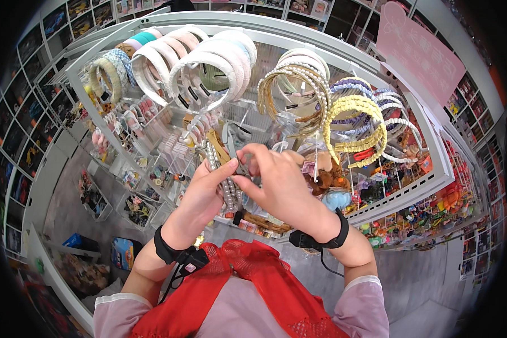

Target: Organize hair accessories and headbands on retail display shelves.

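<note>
My left hand (200,194) is closed around a small bundle of headbands in front of my chest. In the bundle I see a pearl-beaded headband (230,196), a tan headband (218,147) and a grey headband (229,137). My right hand (281,177) is at the right side of this bundle, thumb and fingers bent towards it. Whether those fingertips pinch a band is hidden. Beyond my hands, white padded headbands (203,59), pearl and tan headbands (293,80) and yellow ruched headbands (355,107) hang on a white display rack (219,17).
Clear-packaged accessories (135,120) hang low on the rack's left side. A brown plush toy (327,175) and a light blue fluffy item (337,198) are near my right wrist. A pink sign (420,50) rises at the right corner. Stocked shelves (23,169) line the walls.
</note>
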A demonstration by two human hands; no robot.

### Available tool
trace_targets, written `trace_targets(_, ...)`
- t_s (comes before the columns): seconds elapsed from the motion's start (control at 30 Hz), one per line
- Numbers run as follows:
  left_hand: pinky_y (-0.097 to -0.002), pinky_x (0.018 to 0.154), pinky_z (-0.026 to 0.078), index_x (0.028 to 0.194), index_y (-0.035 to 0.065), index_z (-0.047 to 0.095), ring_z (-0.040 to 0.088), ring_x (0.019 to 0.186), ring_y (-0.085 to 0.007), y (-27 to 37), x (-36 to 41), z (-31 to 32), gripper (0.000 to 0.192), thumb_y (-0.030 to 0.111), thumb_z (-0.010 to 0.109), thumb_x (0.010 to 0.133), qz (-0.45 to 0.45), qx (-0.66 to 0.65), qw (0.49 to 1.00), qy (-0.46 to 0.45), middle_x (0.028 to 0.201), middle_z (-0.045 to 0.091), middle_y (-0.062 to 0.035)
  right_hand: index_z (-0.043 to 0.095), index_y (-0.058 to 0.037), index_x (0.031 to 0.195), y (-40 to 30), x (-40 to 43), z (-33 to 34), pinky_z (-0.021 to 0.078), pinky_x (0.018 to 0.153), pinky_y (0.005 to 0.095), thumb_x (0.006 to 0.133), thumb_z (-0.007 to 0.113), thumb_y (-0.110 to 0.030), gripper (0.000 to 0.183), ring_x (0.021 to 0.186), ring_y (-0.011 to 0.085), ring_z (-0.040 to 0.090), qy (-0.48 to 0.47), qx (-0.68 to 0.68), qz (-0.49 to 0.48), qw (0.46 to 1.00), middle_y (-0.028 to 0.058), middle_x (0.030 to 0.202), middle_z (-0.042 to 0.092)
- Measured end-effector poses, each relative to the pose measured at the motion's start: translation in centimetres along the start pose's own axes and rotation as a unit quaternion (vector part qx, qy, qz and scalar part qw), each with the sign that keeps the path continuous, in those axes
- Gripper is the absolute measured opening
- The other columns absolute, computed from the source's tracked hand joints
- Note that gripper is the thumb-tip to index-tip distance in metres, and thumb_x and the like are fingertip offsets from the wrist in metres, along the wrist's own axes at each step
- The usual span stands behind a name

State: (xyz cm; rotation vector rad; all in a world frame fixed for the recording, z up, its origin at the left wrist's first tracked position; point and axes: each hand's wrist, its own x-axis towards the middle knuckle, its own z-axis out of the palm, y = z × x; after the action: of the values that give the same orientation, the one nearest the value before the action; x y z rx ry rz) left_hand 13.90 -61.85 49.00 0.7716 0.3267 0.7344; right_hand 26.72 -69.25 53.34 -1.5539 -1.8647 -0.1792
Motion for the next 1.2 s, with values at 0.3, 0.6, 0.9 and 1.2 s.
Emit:
trace_targets(0.3,-0.0276,0.075,0.046,0.099,0.0053,0.046,0.052,0.076,-0.0102,-0.5,0.5,-0.5,0.017,0.011,0.05,0.083,-0.021,-0.073,0.997,0.024,0.082,0.051,-0.0011,0.048,-0.0016,0.094,2.2,0.0,-1.1,0.0418,0.054,0.0354,0.076,0.054,-0.007,0.02,0.064,0.0319,0.053,0.13,0.072,0.027,0.989,0.0143,0.074,0.054)
trace_targets(0.6,-0.0302,0.081,0.044,0.107,0.0005,0.044,0.053,0.084,-0.0134,0.4,-0.4,0.1,0.027,0.017,0.044,0.086,-0.091,-0.08,0.992,0.033,0.097,0.054,-0.0042,0.05,-0.0018,0.093,5.5,2.9,-4.8,0.0425,0.055,0.0345,0.077,0.055,-0.008,0.018,0.064,0.0306,0.054,0.275,0.019,0.073,0.959,0.0157,0.075,0.055)
trace_targets(0.9,-0.0306,0.081,0.043,0.111,-0.0032,0.041,0.053,0.09,-0.0188,0.4,-0.6,0.7,0.031,0.013,0.043,0.085,-0.059,-0.056,0.996,0.048,0.101,0.053,-0.0095,0.049,-0.004,0.086,8.2,3.0,-3.6,0.044,0.057,0.0363,0.076,0.054,-0.011,0.013,0.068,0.0296,0.055,0.256,-0.202,0.076,0.942,0.0142,0.076,0.056)
trace_targets(1.2,-0.0307,0.08,0.045,0.1,0.0034,0.046,0.053,0.09,-0.0162,-0.3,-0.1,-0.5,0.019,0.008,0.048,0.082,-0.071,-0.054,0.994,0.061,0.096,0.054,-0.0089,0.048,-0.002,0.096,4.4,1.0,-2.6,0.0403,0.069,0.0337,0.068,0.061,-0.014,0.033,0.08,0.0216,0.051,0.299,-0.225,-0.098,0.922,0.0081,0.082,0.051)
